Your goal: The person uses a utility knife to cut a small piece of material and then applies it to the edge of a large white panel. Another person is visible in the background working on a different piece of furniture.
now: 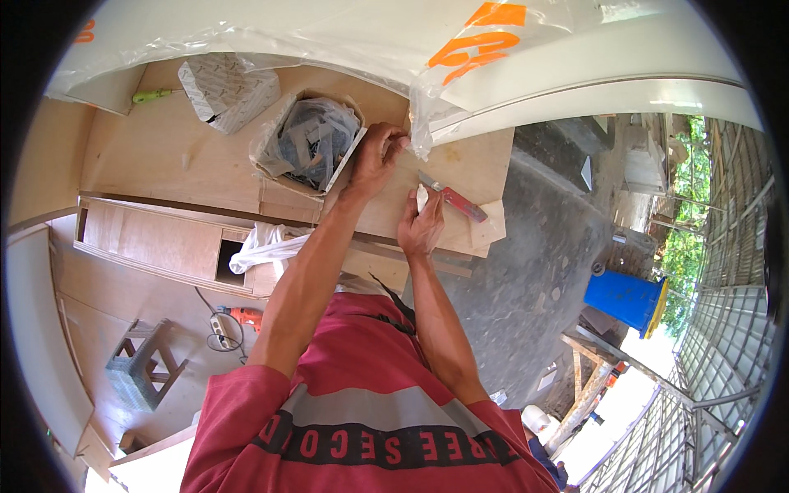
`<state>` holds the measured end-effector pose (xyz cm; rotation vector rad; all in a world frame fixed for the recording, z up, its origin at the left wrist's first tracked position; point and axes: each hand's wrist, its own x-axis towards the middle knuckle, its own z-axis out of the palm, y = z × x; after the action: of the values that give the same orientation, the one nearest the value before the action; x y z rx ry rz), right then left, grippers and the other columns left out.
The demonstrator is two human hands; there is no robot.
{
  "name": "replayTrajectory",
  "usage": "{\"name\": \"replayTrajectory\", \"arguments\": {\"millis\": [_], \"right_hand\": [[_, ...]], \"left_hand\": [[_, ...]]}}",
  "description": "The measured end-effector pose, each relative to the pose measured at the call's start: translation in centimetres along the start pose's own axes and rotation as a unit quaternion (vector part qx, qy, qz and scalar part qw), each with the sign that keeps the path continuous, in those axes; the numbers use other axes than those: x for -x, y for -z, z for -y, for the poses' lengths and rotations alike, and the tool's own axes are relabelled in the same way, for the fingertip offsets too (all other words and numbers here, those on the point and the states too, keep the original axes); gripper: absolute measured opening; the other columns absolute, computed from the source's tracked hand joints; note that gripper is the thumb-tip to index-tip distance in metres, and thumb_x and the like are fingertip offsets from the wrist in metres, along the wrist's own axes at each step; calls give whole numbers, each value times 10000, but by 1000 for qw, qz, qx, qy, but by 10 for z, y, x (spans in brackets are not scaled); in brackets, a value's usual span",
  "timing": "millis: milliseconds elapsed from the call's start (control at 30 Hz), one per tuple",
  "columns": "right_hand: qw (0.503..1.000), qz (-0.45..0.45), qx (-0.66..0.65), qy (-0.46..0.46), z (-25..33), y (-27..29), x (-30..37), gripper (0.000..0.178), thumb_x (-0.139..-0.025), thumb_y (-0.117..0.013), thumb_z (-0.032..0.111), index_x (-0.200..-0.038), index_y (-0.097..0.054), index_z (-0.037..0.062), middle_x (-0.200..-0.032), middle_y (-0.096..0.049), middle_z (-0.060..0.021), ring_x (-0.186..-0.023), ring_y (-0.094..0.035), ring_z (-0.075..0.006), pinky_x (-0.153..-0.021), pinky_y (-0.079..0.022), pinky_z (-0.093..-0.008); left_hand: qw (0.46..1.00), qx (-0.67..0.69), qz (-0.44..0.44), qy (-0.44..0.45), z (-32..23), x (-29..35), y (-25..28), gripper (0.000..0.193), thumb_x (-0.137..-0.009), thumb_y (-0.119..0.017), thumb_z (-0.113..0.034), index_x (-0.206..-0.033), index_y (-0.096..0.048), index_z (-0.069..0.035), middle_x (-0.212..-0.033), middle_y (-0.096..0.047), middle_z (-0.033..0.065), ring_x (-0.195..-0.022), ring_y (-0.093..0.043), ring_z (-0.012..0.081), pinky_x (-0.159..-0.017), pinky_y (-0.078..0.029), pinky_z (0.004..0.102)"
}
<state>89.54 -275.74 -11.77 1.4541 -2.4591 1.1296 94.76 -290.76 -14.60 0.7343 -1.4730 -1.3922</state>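
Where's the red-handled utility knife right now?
In the head view, the red-handled utility knife lies on the plywood board, just right of the right hand and below the clear plastic sheet.

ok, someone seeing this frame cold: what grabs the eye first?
Most likely the two bare arms reaching up the middle onto a plywood board: the left hand is beside an open cardboard box of plastic-wrapped dark parts, and the right hand holds something small and white. A red-handled utility knife lies on the board just right of them. Clear plastic sheeting with orange print hangs over the top, and a blue drum stands out at right.
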Motion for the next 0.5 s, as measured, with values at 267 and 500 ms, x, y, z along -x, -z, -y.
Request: {"name": "replayTrajectory", "arguments": {"millis": [267, 500], "right_hand": [[1000, 10, 1, -14, -7, -1, 4, 224, -969, -640, 113, -1142, -548, 4, -974, -604, -225, -865, -617, -453, -742, -493, -528], [1000, 5, 8, 9, -8, -2, 4, 233, -965, -642, 116, -1140, -542, -1, -979, -602, -229, -886, -617, -455, -751, -500, -528]], "left_hand": [[986, -161, 42, -10, -1, -5, -2, 144, -909, -666, 16, -1037, -605, -3, -970, -631, 180, -945, -599, 368, -833, -481, 456], [966, -223, 44, -120, -18, -20, 15, 197, -878, -648, 46, -1061, -595, -5, -1005, -617, 204, -968, -590, 399, -837, -480, 475]]}}
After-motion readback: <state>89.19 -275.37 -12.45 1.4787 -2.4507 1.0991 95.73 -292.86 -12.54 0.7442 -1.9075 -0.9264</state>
